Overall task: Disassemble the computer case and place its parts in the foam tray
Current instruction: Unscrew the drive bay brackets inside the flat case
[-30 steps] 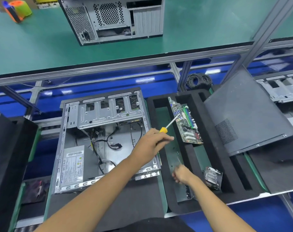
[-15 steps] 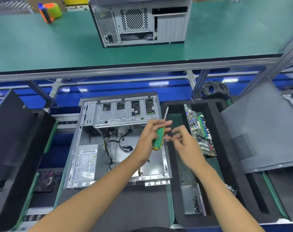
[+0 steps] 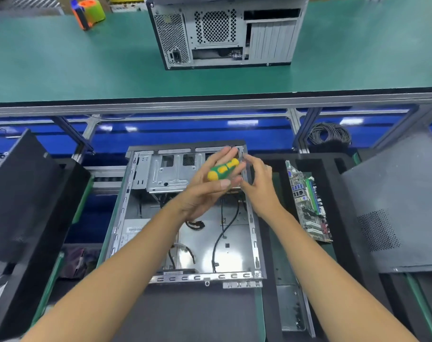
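The green counter (image 3: 62,65) at the back carries a second, closed computer tower (image 3: 225,33), not yet opened. Nearer, the computer case (image 3: 185,218) lies on its side with its cover off, directly under both hands. Its main bay looks bare of a board: only loose black cables (image 3: 222,230), the drive cage (image 3: 165,174) at the far end and a labelled power supply (image 3: 133,233) at the left show inside, so those seem to be what is left to take out. Just right of it sits the black foam tray (image 3: 338,208), already holding the motherboard (image 3: 308,201) on edge in one slot and a flat metal plate (image 3: 290,307) in the slot nearest the case; a grey side panel (image 3: 395,206) leans at the far right. The left hand (image 3: 210,191) has its grip around a green-and-yellow screwdriver (image 3: 222,169) above the drive cage. The right hand (image 3: 259,183) hovers beside the handle, fingers loosely spread, grasping nothing visible.
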The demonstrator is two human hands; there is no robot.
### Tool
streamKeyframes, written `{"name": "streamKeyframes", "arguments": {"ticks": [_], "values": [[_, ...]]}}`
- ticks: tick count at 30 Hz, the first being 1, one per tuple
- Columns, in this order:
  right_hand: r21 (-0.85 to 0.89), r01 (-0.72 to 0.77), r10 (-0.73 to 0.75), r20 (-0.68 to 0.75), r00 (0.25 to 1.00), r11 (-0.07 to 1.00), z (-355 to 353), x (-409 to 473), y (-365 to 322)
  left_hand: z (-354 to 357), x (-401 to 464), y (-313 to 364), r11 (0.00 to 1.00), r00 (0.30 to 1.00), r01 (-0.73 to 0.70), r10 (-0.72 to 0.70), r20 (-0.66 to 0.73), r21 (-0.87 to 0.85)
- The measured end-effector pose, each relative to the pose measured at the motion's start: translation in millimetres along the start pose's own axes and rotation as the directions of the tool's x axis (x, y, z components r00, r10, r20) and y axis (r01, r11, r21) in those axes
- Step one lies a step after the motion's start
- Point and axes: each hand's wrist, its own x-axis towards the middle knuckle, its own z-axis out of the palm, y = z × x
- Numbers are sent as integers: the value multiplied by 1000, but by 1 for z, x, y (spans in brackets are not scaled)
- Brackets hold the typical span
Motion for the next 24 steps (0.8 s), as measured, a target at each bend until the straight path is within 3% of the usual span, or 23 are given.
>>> {"name": "streamKeyframes", "arguments": {"ticks": [5, 8, 10, 13, 24], "values": [[-219, -44, 37, -35, 999, 975, 18, 31, 4, -14, 30, 13, 924, 956, -35, 142, -257, 380], [-96, -105, 102, -35, 994, 990, 24, 39, 11, -24, 46, 12, 825, 885, -77, 315, -342, 560], [-14, -146, 143, -124, 982, 989, 26, 38, 15, -29, 53, 8, 770, 850, -80, 384, -360, 633], [-1, -200, 193, -253, 948, 980, 31, 34, 15, -29, 63, -1, 770, 813, -83, 419, -403, 633], [54, -174, 182, -328, 927, 983, 30, 27, 12, -38, 80, -25, 863, 821, -74, 337, -461, 500]]}}
